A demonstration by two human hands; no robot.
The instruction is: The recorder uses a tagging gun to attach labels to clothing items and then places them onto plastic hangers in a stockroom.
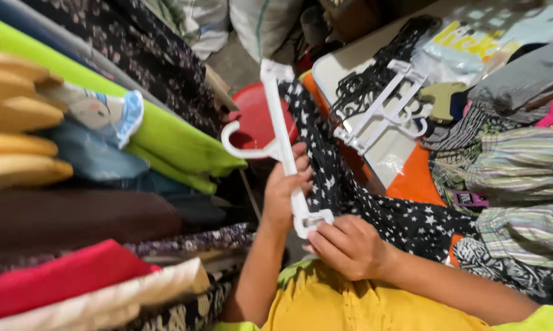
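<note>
stacked fabric rolls (74, 214), cluttered table (350, 58)

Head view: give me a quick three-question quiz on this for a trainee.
1. True or false: both hands grip the white hanger.
2. Which cloth hangs at the hanger's clips? A) plain red B) black with white stars C) green
3. What lies on the table to the right of the held hanger?

Key
1. True: the left hand wraps the bar, and the right hand pinches the end clip.
2. B: the star cloth runs from the hanger down over the lap.
3. A bunch of spare white hangers, beside a black cord bundle.
</note>
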